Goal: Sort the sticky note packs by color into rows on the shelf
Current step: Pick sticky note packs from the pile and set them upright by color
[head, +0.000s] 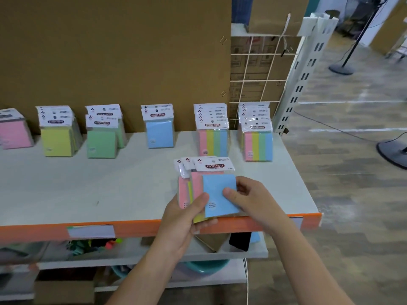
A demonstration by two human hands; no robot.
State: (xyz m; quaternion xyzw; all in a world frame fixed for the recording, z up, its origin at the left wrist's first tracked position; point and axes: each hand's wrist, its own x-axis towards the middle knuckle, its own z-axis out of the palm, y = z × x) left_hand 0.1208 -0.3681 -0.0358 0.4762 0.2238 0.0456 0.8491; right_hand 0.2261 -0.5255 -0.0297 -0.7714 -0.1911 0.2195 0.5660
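Packs [220,194] over shelf edge [136,227]; left hand [182,221], right hand [253,199] gripping.

A pale grey shelf board with an orange front edge [110,190] carries bagged sticky note packs in rows along its back. From the far left stand pink packs [14,134], yellow packs [57,142], green packs [101,144], blue packs [159,134], and two rows of four-colour striped packs [213,143].

The far-left pink pack [13,135] is cut by the left edge, the blue pack [219,194] hides most of the packs [184,192] behind it, and the lower-shelf clutter [92,244] is blurred.
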